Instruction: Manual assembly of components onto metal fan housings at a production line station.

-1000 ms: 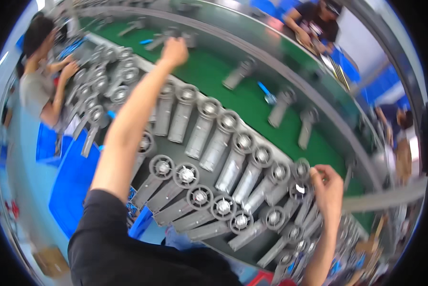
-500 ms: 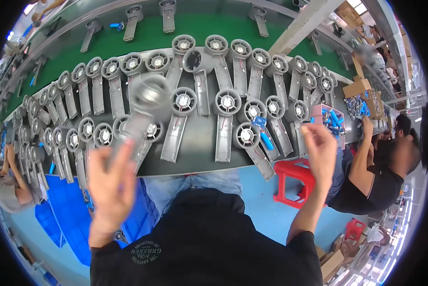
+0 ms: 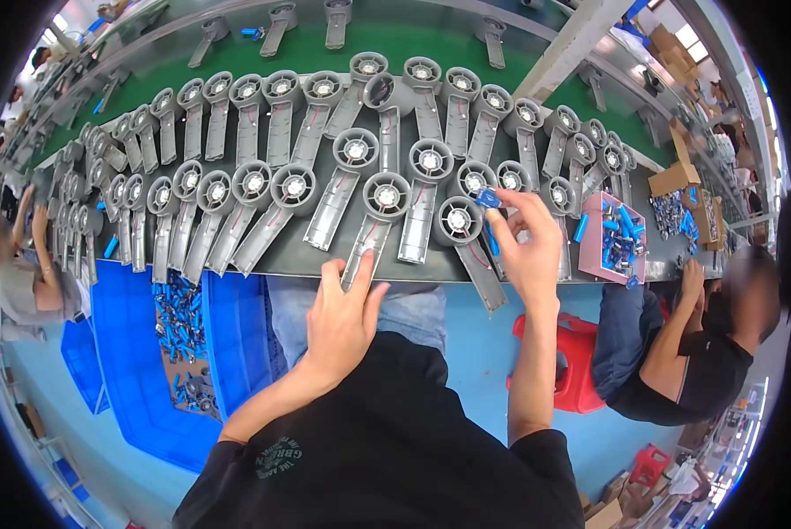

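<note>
My left hand (image 3: 338,322) has its fingers spread, the fingertips resting at the lower end of the handle of a grey handheld-fan housing (image 3: 376,231). That housing lies with its round fan head away from me and its open handle toward me. My right hand (image 3: 532,251) pinches a small blue circuit board (image 3: 488,199) between thumb and fingers. A blue cylindrical battery (image 3: 494,242) shows just below the board, partly hidden by the hand. Beside it another fan housing (image 3: 460,220) lies with its handle past the table edge, a red wire inside.
Rows of grey fan housings (image 3: 281,88) cover the dark table. A pink bin (image 3: 594,234) of blue batteries stands right, near a co-worker (image 3: 699,353). Blue crates (image 3: 135,353) stand below left, a red stool (image 3: 580,388) below right. Behind runs a green conveyor belt (image 3: 307,57).
My left hand has moved right, and the fan housing it carried now lies on the table. My right hand has moved left and taken hold of the blue circuit board. The view has shifted.
</note>
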`<state>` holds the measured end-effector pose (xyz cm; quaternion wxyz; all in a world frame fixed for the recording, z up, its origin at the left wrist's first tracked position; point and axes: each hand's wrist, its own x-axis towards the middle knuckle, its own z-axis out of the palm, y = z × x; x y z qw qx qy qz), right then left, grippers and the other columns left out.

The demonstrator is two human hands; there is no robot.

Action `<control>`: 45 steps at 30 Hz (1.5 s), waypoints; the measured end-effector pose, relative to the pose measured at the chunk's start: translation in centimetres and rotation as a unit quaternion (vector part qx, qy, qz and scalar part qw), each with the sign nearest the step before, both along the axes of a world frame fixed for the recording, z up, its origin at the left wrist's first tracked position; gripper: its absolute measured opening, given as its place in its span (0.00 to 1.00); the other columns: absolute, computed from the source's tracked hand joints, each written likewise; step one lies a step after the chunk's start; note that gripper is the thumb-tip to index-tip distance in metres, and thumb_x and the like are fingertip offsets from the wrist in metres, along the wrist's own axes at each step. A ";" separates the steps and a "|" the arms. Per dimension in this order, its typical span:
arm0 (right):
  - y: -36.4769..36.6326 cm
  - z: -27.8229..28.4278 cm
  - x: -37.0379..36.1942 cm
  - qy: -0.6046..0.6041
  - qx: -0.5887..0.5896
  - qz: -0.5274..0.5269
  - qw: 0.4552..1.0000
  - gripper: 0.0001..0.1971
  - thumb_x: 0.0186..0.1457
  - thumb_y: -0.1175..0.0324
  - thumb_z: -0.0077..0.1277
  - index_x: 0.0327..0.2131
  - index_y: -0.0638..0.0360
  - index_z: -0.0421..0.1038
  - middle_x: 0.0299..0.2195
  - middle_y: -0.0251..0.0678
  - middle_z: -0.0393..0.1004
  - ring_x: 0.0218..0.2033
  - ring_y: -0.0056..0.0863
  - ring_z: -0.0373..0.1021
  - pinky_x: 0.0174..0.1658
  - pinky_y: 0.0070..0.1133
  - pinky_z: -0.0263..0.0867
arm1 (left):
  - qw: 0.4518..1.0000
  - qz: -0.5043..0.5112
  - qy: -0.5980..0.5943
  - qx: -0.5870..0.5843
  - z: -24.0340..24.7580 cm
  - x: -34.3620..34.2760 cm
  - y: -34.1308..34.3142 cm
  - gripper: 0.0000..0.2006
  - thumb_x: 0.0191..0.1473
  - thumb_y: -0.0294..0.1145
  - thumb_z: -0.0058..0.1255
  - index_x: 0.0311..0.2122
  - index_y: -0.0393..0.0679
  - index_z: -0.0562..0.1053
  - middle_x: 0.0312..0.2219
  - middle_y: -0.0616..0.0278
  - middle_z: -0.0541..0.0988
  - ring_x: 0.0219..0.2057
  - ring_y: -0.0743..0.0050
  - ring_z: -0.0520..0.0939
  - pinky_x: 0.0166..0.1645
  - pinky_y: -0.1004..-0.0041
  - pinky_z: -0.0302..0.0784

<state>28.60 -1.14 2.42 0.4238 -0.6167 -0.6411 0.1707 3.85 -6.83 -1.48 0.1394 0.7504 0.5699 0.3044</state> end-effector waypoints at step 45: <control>-0.5 -4.5 -13.1 0.016 0.043 0.112 0.993 0.08 0.52 0.73 0.60 0.38 0.57 0.78 0.33 0.31 0.77 0.24 0.27 0.75 0.26 0.23 0.69 | 0.942 0.026 -0.320 -0.102 -0.4 -3.4 5.6 0.04 0.54 0.23 0.56 0.34 0.34 0.78 0.22 0.60 0.75 0.15 0.81 0.68 0.20 0.76 0.61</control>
